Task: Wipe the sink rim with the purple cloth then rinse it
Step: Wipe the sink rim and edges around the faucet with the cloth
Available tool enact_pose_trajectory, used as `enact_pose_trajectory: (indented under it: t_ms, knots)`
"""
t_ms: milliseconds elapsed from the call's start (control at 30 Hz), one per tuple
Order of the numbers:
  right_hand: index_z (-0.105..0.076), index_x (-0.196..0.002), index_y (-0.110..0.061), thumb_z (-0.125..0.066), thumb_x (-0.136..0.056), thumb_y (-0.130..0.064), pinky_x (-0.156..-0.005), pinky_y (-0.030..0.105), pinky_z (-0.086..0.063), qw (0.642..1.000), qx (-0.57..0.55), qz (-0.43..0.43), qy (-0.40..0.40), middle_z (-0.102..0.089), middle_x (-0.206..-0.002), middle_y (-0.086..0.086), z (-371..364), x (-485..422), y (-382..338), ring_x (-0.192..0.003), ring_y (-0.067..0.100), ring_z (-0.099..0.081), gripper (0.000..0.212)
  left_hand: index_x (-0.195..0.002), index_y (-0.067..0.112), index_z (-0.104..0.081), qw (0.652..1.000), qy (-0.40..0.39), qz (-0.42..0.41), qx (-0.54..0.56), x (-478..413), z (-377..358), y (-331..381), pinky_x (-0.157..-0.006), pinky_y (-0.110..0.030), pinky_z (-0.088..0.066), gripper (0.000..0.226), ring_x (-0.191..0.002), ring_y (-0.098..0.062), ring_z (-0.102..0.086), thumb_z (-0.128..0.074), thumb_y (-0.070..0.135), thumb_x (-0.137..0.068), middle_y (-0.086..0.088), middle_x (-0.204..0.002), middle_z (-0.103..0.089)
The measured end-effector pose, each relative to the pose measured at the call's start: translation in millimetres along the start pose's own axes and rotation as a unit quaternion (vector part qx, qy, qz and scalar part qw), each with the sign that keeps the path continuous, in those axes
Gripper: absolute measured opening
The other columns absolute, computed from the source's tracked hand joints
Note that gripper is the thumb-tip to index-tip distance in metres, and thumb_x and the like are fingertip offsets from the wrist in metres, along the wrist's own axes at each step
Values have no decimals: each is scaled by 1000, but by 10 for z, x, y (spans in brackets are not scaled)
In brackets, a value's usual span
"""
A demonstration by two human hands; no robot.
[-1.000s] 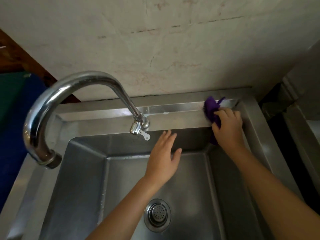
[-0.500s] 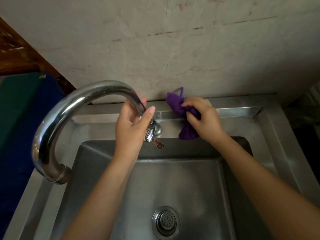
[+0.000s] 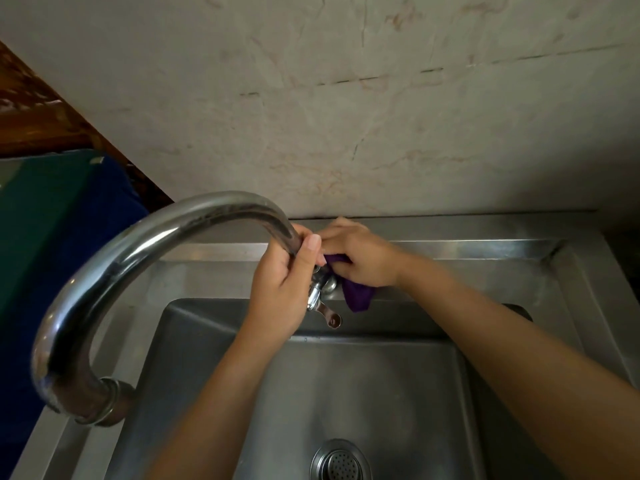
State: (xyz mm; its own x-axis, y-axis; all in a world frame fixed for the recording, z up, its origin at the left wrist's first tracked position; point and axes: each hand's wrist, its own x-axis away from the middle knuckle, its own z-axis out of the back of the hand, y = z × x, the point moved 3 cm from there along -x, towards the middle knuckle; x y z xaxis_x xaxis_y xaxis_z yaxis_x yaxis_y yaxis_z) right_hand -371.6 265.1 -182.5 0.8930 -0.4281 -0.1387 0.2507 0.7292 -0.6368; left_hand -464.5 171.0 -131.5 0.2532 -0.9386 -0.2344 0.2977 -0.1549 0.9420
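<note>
Your left hand point(image 3: 277, 292) gripped the faucet point(image 3: 173, 230) neck; your right hand point(image 3: 363, 258), just right of it, held the cloth point(image 3: 356, 296) against the back sink rim point(image 3: 485, 245).

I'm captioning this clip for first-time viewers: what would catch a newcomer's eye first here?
The big curved chrome faucet arches across the left of the view, over the steel sink. Near its base on the back rim, the left hand grips the pipe, and right beside it the right hand holds the bunched purple cloth.
</note>
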Motion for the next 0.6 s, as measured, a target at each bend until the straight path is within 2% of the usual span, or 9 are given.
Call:
enact_pose_trajectory:
  t_ms: [67, 133, 233, 333, 400, 600]
  knots:
    - [-64, -99, -26, -55, -77, -10, -97, 40, -36, 999, 41, -12, -32, -62, -117, -4, 1, -26, 19, -101, 23, -44, 29, -75, 23, -49, 1000, -11, 5, -1, -7, 4, -1, -80, -41, -47, 19, -73, -16, -53, -44, 36, -89, 6, -71, -54]
    - [-67, -102, -18, -56, -82, -14, -99, 35, -31, 993, 99, -22, -54, -56, -121, -6, 13, -30, 5, -109, 22, -39, 23, -76, 22, -49, 1000, -19, 8, 0, -13, 8, -1, -82, -42, -47, 20, -74, -14, -53, -44, 36, -89, 9, -70, -54]
    - [-64, -109, -19, -52, -86, -20, -95, 30, -27, 983, 168, -35, -73, -49, -124, -6, 7, -10, -38, -111, 19, -36, 26, -76, 21, -49, 1000, -26, 1, 2, -23, 11, -6, -80, -40, -47, 20, -73, -13, -53, -44, 35, -89, 11, -70, -54]
    - [-61, -117, -22, -49, -88, -22, -95, 30, -28, 979, 184, -57, -70, -45, -126, -5, 3, 42, -44, -112, 19, -35, 32, -76, 33, -51, 999, -34, -1, 3, -35, 18, -4, -87, -49, -47, 16, -73, -14, -52, -43, 36, -90, 14, -70, -54]
    - [-57, -123, -24, -46, -89, -23, -95, 30, -29, 978, 191, -68, -57, -44, -127, -5, 1, 99, -43, -112, 19, -35, 35, -74, 41, -52, 999, -38, -3, -3, -41, 23, 3, -85, -49, -46, 18, -74, -15, -53, -43, 36, -89, 15, -70, -55]
    - [-52, -131, -28, -44, -92, -24, -93, 28, -28, 975, 184, -117, -35, -43, -125, -6, 80, 378, 34, -111, 18, -36, 40, -74, 40, -54, 999, -37, 0, -10, -34, 33, 5, -85, -53, -45, 19, -76, -20, -54, -43, 39, -89, 14, -70, -55]
